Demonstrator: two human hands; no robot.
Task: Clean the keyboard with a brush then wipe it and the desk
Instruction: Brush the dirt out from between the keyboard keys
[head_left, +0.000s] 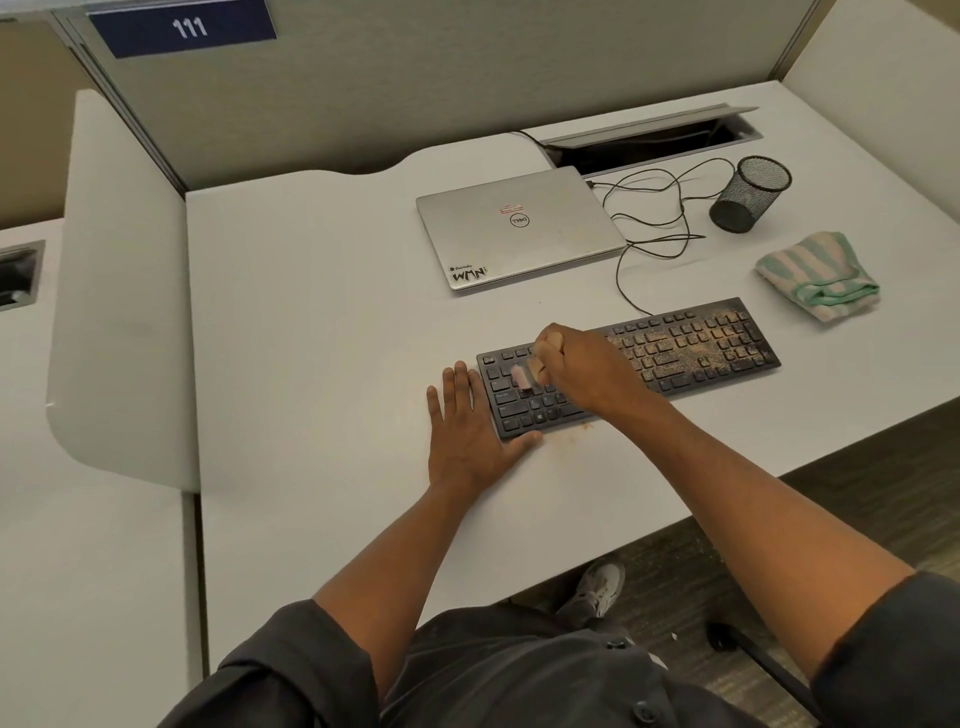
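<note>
- Brushing the left end of the keyboard (675, 353), with the right hand (576, 364) clenched around a small brush (521, 378), its pale bristles blurred and pointing down onto the keys.
- Bracing the keyboard's left edge with the left hand (470, 431), lying flat on the desk (311, 338), fingers straight and gripping nothing, thumb tucked against the near left corner.
- Lying slantwise near the desk's front edge, right end farther away than the left, cable trailing from the back toward the closed laptop (519, 228).
- Looking cleaner on the left keys; carrying a thick tan dusting across the right half, so judging the brushing as roughly half done and the wiping not yet begun.
- Gathering as a faint tan smudge on the desk just in front of the keyboard, close to the right wrist.
- Waiting well apart to the right: a folded striped cloth (818, 278), soft and limp by the look of it, probably best pinched at a fold and bunched in the palm.
- Standing behind the cloth: a black mesh pen cup (750, 195).
- Judging the keyboard as light, stiff and apt to slide on the smooth desk, hence pressing at an end or edge rather than on the keys.
- Judging the brush as light with soft bristles; gripping at the handle, with short strokes, seeming wise to avoid flicking dust off the desk.
</note>
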